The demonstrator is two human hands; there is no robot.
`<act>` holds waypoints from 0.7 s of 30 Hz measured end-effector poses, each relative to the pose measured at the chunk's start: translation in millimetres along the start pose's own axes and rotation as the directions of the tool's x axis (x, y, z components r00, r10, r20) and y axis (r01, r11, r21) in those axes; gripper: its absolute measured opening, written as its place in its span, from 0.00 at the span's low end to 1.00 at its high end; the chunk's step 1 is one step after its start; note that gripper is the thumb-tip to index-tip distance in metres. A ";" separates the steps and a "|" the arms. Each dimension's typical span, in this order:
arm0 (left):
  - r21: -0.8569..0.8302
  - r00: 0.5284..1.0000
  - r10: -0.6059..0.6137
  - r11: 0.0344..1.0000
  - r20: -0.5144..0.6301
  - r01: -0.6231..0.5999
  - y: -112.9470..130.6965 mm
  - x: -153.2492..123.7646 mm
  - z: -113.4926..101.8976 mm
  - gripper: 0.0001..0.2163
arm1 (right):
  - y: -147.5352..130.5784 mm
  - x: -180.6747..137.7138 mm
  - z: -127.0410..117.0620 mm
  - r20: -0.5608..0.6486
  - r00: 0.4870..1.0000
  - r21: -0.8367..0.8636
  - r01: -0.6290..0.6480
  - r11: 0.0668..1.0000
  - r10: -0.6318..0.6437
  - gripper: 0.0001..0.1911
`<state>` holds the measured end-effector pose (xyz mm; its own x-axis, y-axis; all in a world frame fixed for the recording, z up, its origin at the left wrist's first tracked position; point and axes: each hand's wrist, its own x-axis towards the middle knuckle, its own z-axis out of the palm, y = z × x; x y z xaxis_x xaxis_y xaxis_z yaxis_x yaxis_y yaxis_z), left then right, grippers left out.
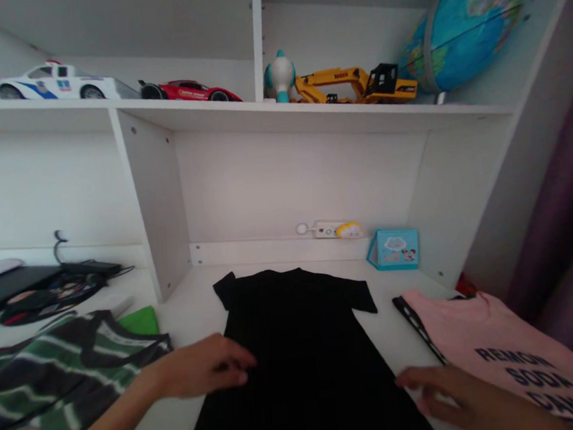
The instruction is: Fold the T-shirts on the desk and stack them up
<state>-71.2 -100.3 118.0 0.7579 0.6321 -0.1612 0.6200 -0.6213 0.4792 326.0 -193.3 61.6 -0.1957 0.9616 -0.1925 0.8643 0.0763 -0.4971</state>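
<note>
A black T-shirt (298, 348) lies spread flat on the white desk, its neck and short sleeves toward the back wall and its lower end cut off by the bottom of the view. Over the shirt's left side is my left hand (207, 366), its fingers loosely bent and slightly apart, with no cloth visible between them. By the right edge of the shirt, my right hand (450, 391) has its thumb and forefinger apart and appears to hold nothing. Whether either hand touches the cloth, I cannot tell.
Left are a green-and-grey striped garment (64, 368) and tangled cables (55, 295). A pink shirt (509, 349) tops a pile at right. A blue desk calendar (394, 249) and a power strip (328, 229) stand behind. The shelf (218, 117) holds toy vehicles and a globe (466, 32).
</note>
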 end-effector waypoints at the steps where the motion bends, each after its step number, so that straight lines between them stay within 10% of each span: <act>1: 0.028 0.996 0.018 0.999 -0.086 -0.016 -5.1 17.3 2.0 0.17 | -4.5 14.8 -4.6 -0.030 0.999 -0.001 0.033 0.999 -0.033 0.22; 4: 0.136 0.961 0.001 0.990 -0.276 0.038 -30.1 69.5 20.4 0.20 | -13.8 73.4 -6.3 -0.113 0.988 -0.107 0.089 0.990 -0.101 0.24; 10: 0.257 0.952 -0.168 0.938 -0.256 0.235 -63.2 124.9 68.5 0.28 | -24.4 176.2 36.9 -0.229 0.971 -0.255 -0.125 0.959 0.066 0.34; 21: 0.297 0.937 -0.163 0.919 -0.308 0.258 -73.6 150.3 69.1 0.31 | 22.0 235.2 32.3 -0.273 0.934 -0.278 -0.307 0.910 0.232 0.34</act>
<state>11.1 8.5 -1.1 0.5468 0.8365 0.0364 0.8256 -0.5459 0.1425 284.0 26.0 -21.9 0.1442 0.9875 -0.0638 0.9756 -0.1526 -0.1577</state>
